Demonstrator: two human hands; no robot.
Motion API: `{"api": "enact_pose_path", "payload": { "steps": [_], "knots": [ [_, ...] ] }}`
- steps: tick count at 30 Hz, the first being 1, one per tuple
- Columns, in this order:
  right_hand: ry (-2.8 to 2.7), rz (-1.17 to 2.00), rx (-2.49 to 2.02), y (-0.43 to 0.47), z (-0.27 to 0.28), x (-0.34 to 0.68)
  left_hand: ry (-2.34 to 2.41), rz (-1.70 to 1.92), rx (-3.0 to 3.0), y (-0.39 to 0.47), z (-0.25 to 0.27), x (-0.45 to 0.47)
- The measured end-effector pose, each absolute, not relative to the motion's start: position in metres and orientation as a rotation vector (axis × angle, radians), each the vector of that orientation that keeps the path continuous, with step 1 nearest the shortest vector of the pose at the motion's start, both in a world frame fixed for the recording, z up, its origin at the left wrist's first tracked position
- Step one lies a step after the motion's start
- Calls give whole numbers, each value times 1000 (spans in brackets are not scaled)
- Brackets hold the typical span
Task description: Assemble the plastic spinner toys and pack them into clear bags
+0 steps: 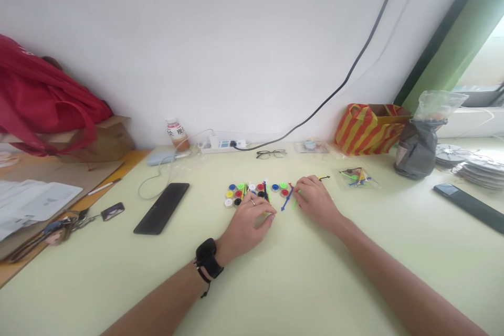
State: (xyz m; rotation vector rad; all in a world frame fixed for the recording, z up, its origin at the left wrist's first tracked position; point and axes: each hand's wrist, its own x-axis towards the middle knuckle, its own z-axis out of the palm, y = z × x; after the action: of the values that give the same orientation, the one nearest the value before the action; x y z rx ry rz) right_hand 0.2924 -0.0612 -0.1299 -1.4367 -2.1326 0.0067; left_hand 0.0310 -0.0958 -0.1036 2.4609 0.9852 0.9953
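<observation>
My left hand (pixel 250 223) hovers at the front of a cluster of small coloured discs (pixel 229 194) and hides some of them. Its thumb and index tips come near each other, with nothing visible between them. Thin coloured sticks (pixel 266 189) stand out among the discs behind this hand. To the right, the curled fingers of my right hand (pixel 315 199) are closed at a green plastic stick (pixel 294 203), which is partly hidden. Just left of those fingertips lies a blue arrow-shaped stick (pixel 287 198). A dark arrow tip (pixel 325 177) shows beyond the right hand.
Left of the discs lies a black phone (pixel 161 209). Eyeglasses (pixel 271 154) and a power strip (pixel 223 147) are by the wall. A clear bag of coloured sticks (pixel 357 177) lies right of my hands. Farther right stand a striped bag (pixel 368 131) and a grey bag (pixel 417 149).
</observation>
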Motion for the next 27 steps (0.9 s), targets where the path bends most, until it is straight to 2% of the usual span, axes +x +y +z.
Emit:
{"api": "enact_pose_path", "payload": {
  "steps": [4, 13, 23, 25, 27],
  "knots": [
    [-2102, 12, -1402, -62, -125, 298, 989, 934, 2501, -98, -100, 30],
    [-1985, 147, -1356, -62, -114, 306, 866, 509, 2698, -113, -84, 41],
    [-1656, 722, -1214, -65, -113, 297, 731, 617, 2653, -115, -84, 41],
    [-1642, 739, -1233, -66, -113, 297, 749, 644, 2649, -115, -86, 40],
    [-1679, 623, -1266, -68, -112, 295, 775, 666, 2647, -114, -87, 39]
  ]
}}
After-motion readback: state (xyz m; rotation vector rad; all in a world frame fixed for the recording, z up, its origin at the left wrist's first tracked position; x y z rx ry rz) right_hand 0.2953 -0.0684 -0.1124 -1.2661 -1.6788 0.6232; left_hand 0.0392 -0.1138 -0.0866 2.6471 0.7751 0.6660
